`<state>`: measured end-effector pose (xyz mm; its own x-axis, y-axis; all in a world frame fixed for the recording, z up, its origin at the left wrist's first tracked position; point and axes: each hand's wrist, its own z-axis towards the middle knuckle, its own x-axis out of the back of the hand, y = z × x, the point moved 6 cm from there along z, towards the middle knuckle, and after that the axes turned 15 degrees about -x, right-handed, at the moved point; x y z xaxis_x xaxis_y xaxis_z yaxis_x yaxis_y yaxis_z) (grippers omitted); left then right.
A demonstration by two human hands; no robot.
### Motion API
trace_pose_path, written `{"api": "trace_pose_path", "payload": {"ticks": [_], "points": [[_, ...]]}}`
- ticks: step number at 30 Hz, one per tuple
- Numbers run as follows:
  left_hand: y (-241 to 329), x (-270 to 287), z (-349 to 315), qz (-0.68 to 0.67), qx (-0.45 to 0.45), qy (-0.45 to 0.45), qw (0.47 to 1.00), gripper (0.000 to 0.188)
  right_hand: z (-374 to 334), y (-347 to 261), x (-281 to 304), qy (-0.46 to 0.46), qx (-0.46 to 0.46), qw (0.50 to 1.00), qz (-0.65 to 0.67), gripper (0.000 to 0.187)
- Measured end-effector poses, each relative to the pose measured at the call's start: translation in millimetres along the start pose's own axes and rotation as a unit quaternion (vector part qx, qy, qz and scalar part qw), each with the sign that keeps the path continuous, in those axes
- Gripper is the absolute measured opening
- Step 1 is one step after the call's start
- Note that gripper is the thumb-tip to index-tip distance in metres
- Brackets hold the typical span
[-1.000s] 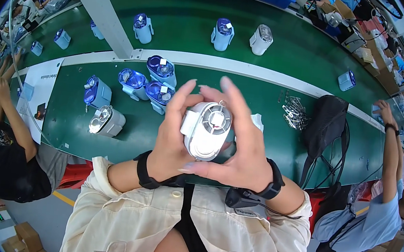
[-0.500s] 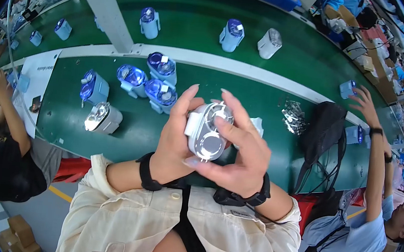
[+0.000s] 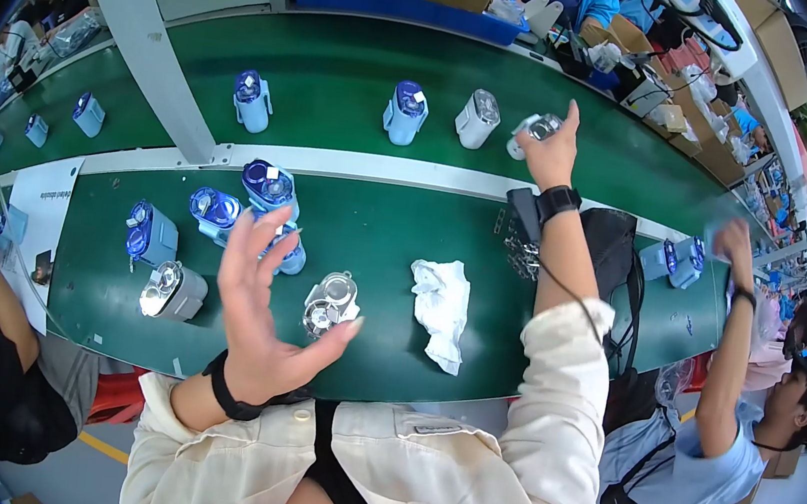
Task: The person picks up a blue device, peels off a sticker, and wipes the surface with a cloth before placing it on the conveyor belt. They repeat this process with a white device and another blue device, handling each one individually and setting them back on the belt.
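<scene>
My right hand (image 3: 550,154) is stretched to the far green surface, with thumb and fingers around a small white oval device (image 3: 521,146) with a shiny silver top. Close to my body, my left hand (image 3: 266,306) is spread, its thumb tip beside or touching a similar silver-topped device (image 3: 330,303) on the near green table (image 3: 375,238); nothing is gripped in it. Partly behind the left fingers stand blue devices with dark blue tops (image 3: 269,185). Left of that hand are another blue device (image 3: 152,233) and a grey-white silver-topped one (image 3: 175,292).
A crumpled white cloth (image 3: 438,312) lies mid-table. A black bag (image 3: 600,251) and small metal parts (image 3: 522,258) are by my right forearm. A white rail (image 3: 354,166) divides the surfaces; a post (image 3: 144,29) rises at left. Co-workers' arms (image 3: 730,343) reach in on both sides.
My hands, together on one silver-topped device before, have parted. The right has gone far and right with a device; the left has opened. The cloth and a silver-topped device beneath now show; the view has shifted.
</scene>
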<state>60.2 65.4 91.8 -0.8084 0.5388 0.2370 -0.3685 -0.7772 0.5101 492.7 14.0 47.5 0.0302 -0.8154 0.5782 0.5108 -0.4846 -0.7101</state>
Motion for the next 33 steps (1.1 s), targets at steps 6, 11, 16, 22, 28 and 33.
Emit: {"api": "trace_pose_path", "payload": {"ticks": [6,11,16,22,28,33], "points": [[-5.4,28.9,-12.9,0.042,0.003,0.039,0.998,0.095,40.4,45.1,-34.3,-0.092,-0.053,0.981,-0.165,0.092],[-8.8,38.0,-20.5,0.066,0.022,0.054,0.996,0.094,1.2,-58.8,-38.7,0.097,0.146,0.938,-0.300,0.092],[-2.3,35.0,-17.6,0.023,0.013,0.046,0.999,0.093,0.7,-44.6,-34.1,-0.123,-0.030,0.966,-0.226,0.097],[-13.7,26.9,-12.3,-0.124,0.079,-0.055,0.988,0.098,-96.2,-140.9,38.4,-0.484,0.133,0.854,0.138,0.102],[9.1,-1.5,22.5,-0.234,-0.010,-0.245,0.941,0.112,-235.1,-239.3,74.2,-0.695,0.341,0.602,0.197,0.091],[-1.7,12.1,-11.6,-0.153,0.158,-0.063,0.973,0.113,-224.2,-220.8,78.9,-0.531,0.312,0.754,0.230,0.070]]}}
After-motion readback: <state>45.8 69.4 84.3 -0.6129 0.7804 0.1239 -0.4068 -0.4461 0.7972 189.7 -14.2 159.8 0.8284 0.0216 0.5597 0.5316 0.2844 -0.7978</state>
